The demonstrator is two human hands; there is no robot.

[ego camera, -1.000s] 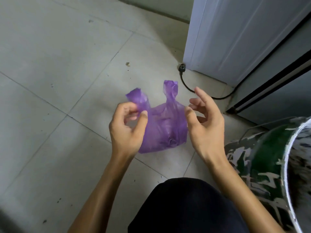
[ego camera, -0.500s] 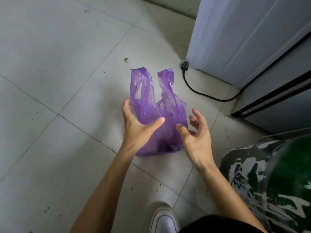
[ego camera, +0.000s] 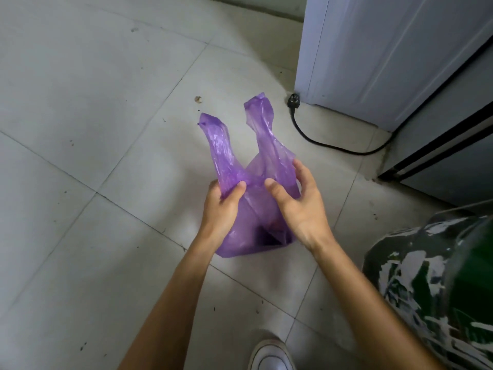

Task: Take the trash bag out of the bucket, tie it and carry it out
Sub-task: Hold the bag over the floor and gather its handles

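The base of the nearer handle loop [ego camera: 221,150] is pinched by the left hand [ego camera: 222,206], while the right hand [ego camera: 298,198], half-spread against the purple trash bag [ego camera: 256,225], lies nearest the farther handle loop [ego camera: 262,121], both loops standing upward away from the floor [ego camera: 93,129].

Bucket [ego camera: 437,284] and shoe [ego camera: 272,356] cut off by frame edges.

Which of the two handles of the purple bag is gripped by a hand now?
The left handle: the left hand pinches its base. The right handle, nearer the black plug, stands free; the right hand holds the bag's side below it.
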